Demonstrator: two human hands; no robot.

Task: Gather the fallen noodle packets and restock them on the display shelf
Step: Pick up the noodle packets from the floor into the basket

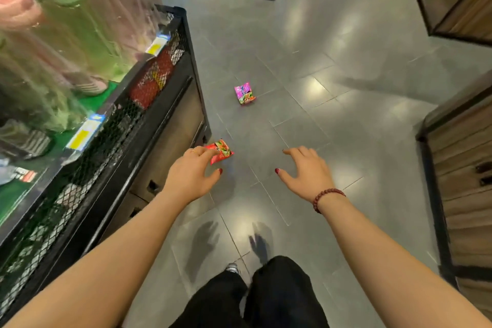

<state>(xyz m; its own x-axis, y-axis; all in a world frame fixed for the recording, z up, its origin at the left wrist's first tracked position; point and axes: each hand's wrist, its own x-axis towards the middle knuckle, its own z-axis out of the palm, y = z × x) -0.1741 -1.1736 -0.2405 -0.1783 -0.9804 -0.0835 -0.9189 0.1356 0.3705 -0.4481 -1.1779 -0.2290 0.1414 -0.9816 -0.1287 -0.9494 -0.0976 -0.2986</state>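
Head view: we are looking down along a shop aisle, and both bare arms are stretching out ahead of us over the grey tiled floor [319, 93]. The left hand [191, 174] is hovering low at the red noodle packet [222, 152], which is lying on the floor just beside the near corner of the display shelf [170, 104]. Its fingers are loosely spread, its thumb is standing apart, and its fingertips are overlapping the packet's left edge. We are not able to tell whether they are touching it, and the hand is gripping nothing. A thin ring [193, 152] is showing on one finger.

The right hand [306, 170] is hanging open to the right of that packet, well apart from it, with fingers spread and nothing in it. A dark red bead bracelet [328, 198] is sitting on its wrist.

Farther along the aisle a pink noodle packet [245, 93] is lying on the floor, tilted, away from the shelf.

The shelf is running along the left side with a black mesh front. Red packets [153, 80] are showing behind the mesh, and yellow price labels [85, 134] are hanging on the rail above. Wooden cabinets [463, 173] are standing on the right and at the far end. Black trousers [269, 298] are filling the near edge.
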